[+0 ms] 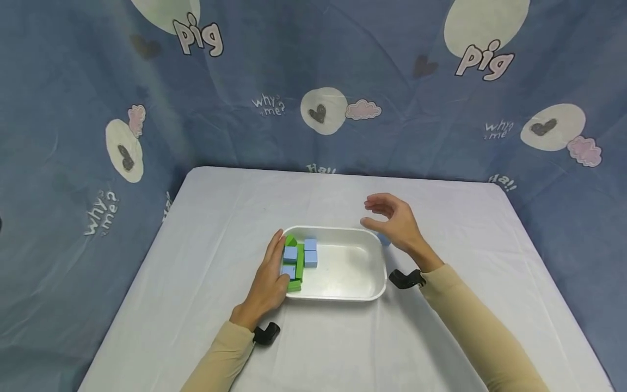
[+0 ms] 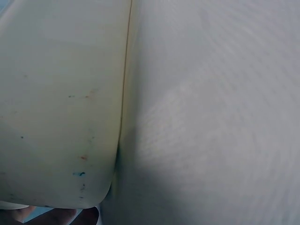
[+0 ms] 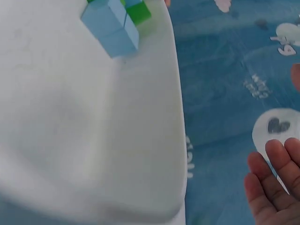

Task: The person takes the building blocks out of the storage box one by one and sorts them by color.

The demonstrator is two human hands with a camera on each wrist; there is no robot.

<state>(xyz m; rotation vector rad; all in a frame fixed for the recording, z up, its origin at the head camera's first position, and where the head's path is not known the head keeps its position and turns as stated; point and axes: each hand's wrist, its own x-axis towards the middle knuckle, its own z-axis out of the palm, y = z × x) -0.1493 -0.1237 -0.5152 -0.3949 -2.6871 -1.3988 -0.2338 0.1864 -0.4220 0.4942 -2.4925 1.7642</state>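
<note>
A white tray [image 1: 348, 264] sits on the table, with several light-blue blocks [image 1: 311, 258] and green blocks [image 1: 299, 264] gathered at its left end. My left hand [image 1: 266, 283] grips that end, fingers along the outer side and thumb over the rim by the blocks. In the left wrist view, fingertips show past the stained outside of the tray [image 2: 61, 108]. Above the tray's far right corner, my right hand [image 1: 397, 222] has fingers and thumb apart, holding nothing. A blue piece [image 1: 384, 239] beside that corner is partly hidden by the hand.
A white cloth covers the table [image 1: 235, 218]. Behind it and along the sides hangs a blue printed curtain [image 1: 274, 147]. Each wrist carries a black camera mount [image 1: 406, 279].
</note>
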